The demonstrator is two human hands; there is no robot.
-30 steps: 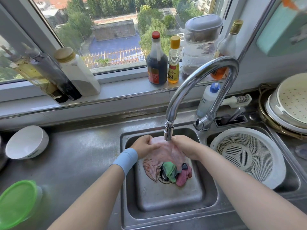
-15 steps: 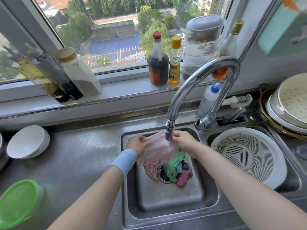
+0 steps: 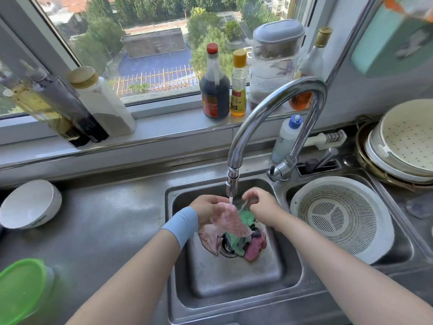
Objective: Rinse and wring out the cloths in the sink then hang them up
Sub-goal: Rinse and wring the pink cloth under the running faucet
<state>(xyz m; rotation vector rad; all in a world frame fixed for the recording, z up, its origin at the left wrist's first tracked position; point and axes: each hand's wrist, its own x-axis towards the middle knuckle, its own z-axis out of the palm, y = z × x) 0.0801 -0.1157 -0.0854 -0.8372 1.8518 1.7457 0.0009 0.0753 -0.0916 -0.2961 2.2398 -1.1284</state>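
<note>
Since 0.5 s ago, my right hand [image 3: 260, 205] has released the pink cloth [image 3: 230, 219]; fingers loosely curled. My left hand [image 3: 206, 207] grips it under the tap [image 3: 232, 184], sink [image 3: 234, 277] 12 o'clock. Rinsing continues.

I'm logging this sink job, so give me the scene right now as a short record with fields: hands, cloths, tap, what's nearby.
left hand: grips the pale pink cloth under the stream
right hand: beside the stream, fingers bent; whether it holds cloth cannot be told
tap: running, water falls on the pale pink cloth
other cloths: green cloth and dark pink cloth bunched over the drain
sink: left basin, steel
right basin: white colander
counter, left: white bowl, green-lidded container
hung up: nothing yet
</note>
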